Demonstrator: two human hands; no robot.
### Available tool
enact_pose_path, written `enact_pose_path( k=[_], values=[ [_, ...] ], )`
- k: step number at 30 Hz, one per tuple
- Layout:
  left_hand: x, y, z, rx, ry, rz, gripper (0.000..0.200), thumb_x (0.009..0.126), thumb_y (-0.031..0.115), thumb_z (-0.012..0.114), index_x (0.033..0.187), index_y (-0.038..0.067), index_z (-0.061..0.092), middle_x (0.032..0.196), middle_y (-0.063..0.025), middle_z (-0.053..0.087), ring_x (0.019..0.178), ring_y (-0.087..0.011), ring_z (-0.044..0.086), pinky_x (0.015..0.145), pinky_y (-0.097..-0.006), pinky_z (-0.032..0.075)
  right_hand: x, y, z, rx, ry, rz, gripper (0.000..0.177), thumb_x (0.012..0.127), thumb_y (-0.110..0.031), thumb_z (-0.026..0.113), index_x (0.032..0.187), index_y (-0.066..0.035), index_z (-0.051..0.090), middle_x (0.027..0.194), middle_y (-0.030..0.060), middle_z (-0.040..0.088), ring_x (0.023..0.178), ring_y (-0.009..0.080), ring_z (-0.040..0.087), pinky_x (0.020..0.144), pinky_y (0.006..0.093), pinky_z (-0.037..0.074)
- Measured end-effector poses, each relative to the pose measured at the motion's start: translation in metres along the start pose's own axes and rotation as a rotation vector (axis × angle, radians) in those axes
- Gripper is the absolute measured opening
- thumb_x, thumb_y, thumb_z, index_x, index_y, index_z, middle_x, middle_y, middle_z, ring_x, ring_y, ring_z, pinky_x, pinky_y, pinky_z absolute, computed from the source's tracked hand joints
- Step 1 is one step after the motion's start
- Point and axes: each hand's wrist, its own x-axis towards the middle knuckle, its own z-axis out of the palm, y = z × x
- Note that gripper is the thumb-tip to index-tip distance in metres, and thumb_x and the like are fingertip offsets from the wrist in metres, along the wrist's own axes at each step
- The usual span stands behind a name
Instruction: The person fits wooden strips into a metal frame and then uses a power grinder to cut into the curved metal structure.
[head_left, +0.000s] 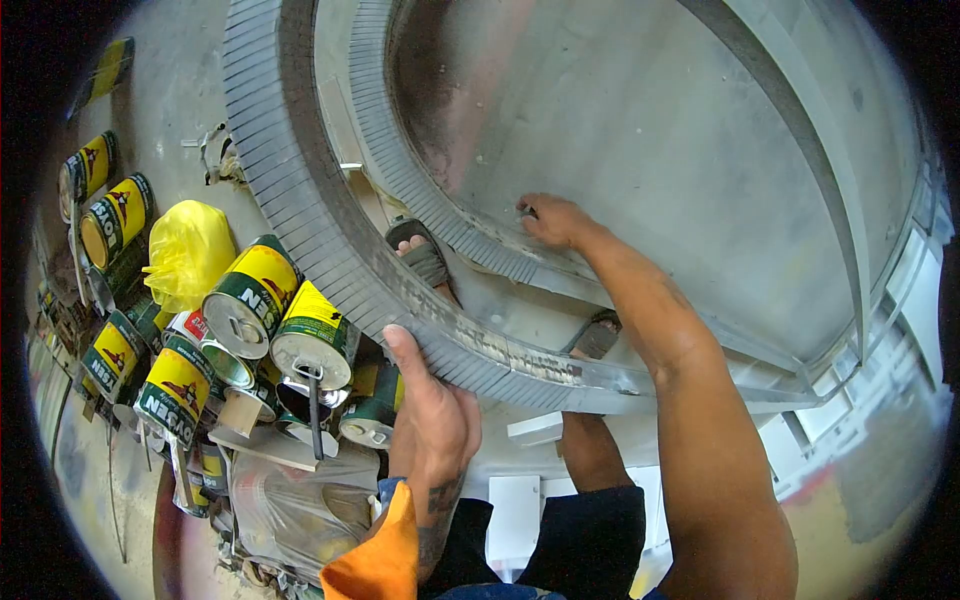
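Observation:
A large curved metal frame, with closely slit flanges along its bent walls, arches around the middle of the view. My left hand is at its lower outer edge, thumb up against the slit flange; its other fingers are mostly hidden, and it seems to grip the frame. Inside the curve, my right hand is closed, its fingertips around a small dark thing too small to make out. It is over the grey floor, just past the inner curved wall.
Several paint cans are piled to the left, with a yellow plastic bag among them. A stick stands out of one can. My sandalled feet are between the frame's walls. White panels lie below and at right.

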Motion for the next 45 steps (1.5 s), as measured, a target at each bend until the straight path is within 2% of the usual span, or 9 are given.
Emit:
enact_pose_path(
  k=[9, 17, 24, 28, 30, 32, 39, 42, 45],
  values=[
    [0.012, -0.011, -0.009, 0.03, -0.157, 0.056, 0.076, 0.103, 0.062, 0.03, 0.157, 0.009, 0.022, 0.161, -0.0056, 0.028, 0.147, -0.0214, 0.026, 0.122, -0.0375, 0.016, -0.023, -0.009, -0.016, 0.031, 0.018, 0.075, 0.042, 0.094, -0.029, 0.056, 0.128, -0.004, 0.056, 0.121, 0.0211, 0.064, 0.113, 0.0365, 0.061, 0.098, 0.0449, 0.047],
    [0.012, -0.013, 0.003, -0.169, -0.08, 0.061, 0.068, 0.104, 0.055, 0.035, 0.146, 0.002, 0.04, 0.149, -0.0122, 0.046, 0.139, -0.0248, 0.041, 0.119, -0.038, 0.026, -0.232, -0.14, -0.124, 0.54, 0.142, -0.223, 0.04, 0.092, -0.033, 0.065, 0.123, -0.007, 0.062, 0.113, 0.0127, 0.064, 0.104, 0.0262, 0.062, 0.091, 0.0384, 0.05],
    [0.026, -0.029, -0.018, -0.244, -0.13, 0.071, 0.07, 0.1, 0.06, 0.044, 0.138, 0.001, 0.047, 0.138, -0.0149, 0.055, 0.129, -0.0257, 0.05, 0.114, -0.0394, 0.036, -0.352, -0.124, 0.028, 0.74, -0.292, -0.249, 0.039, 0.092, -0.035, 0.067, 0.119, -0.008, 0.063, 0.11, 0.0107, 0.065, 0.101, 0.0251, 0.064, 0.089, 0.0385, 0.051],
    [0.021, -0.025, -0.016, -0.179, -0.115, 0.001, 0.07, 0.098, 0.063, 0.047, 0.14, 0.007, 0.046, 0.138, -0.0084, 0.054, 0.12, -0.0207, 0.053, 0.098, -0.0376, 0.046, -0.301, -0.049, 0.193, 0.523, -0.161, 0.131, 0.039, 0.093, -0.036, 0.065, 0.12, -0.007, 0.062, 0.114, 0.0151, 0.064, 0.111, 0.0306, 0.061, 0.098, 0.0432, 0.047],
    [0.01, -0.021, -0.002, -0.148, -0.117, 0.015, 0.07, 0.097, 0.061, 0.05, 0.139, 0.005, 0.046, 0.135, -0.0086, 0.056, 0.116, -0.0204, 0.056, 0.097, -0.0367, 0.047, -0.26, -0.042, 0.214, 0.084, 0.351, 0.209, 0.046, 0.094, -0.04, 0.062, 0.123, -0.005, 0.06, 0.117, 0.0207, 0.061, 0.121, 0.038, 0.052, 0.107, 0.0488, 0.038],
    [-0.001, -0.016, 0.011, -0.145, -0.122, 0.005, 0.07, 0.097, 0.06, 0.051, 0.138, 0.003, 0.047, 0.133, -0.0095, 0.057, 0.113, -0.0203, 0.058, 0.097, -0.0354, 0.048, -0.208, -0.025, 0.222, 0.019, 0.5, 0.284, 0.048, 0.094, -0.041, 0.061, 0.124, -0.004, 0.059, 0.119, 0.022, 0.06, 0.122, 0.0398, 0.051, 0.108, 0.051, 0.036],
    [-0.011, -0.011, 0.008, -0.072, -0.076, -0.047, 0.061, 0.097, 0.058, 0.053, 0.133, 0.009, 0.056, 0.126, -0.0084, 0.063, 0.115, -0.0252, 0.058, 0.106, -0.0425, 0.042, -0.102, 0.012, 0.242, 0.075, 0.375, 0.445, 0.055, 0.093, -0.044, 0.06, 0.129, -0.003, 0.056, 0.122, 0.026, 0.058, 0.125, 0.0451, 0.045, 0.111, 0.0578, 0.028],
    [-0.007, -0.014, 0.0, -0.102, -0.001, -0.023, 0.062, 0.096, 0.058, 0.054, 0.134, 0.009, 0.055, 0.124, -0.0091, 0.063, 0.115, -0.0259, 0.058, 0.106, -0.043, 0.042, -0.082, 0.025, 0.272, -0.138, 0.736, 0.405, 0.058, 0.091, -0.046, 0.061, 0.127, -0.001, 0.058, 0.118, 0.0281, 0.058, 0.118, 0.0488, 0.047, 0.105, 0.067, 0.027],
    [-0.007, -0.018, 0.004, -0.051, 0.077, 0.038, 0.063, 0.096, 0.058, 0.054, 0.135, 0.009, 0.055, 0.124, -0.01, 0.064, 0.113, -0.0274, 0.059, 0.106, -0.0433, 0.042, -0.09, 0.015, 0.256, -0.028, 0.468, 0.531, 0.054, 0.09, -0.046, 0.063, 0.119, -0.001, 0.064, 0.116, 0.0279, 0.056, 0.116, 0.0475, 0.044, 0.103, 0.0682, 0.025]
  ],
)
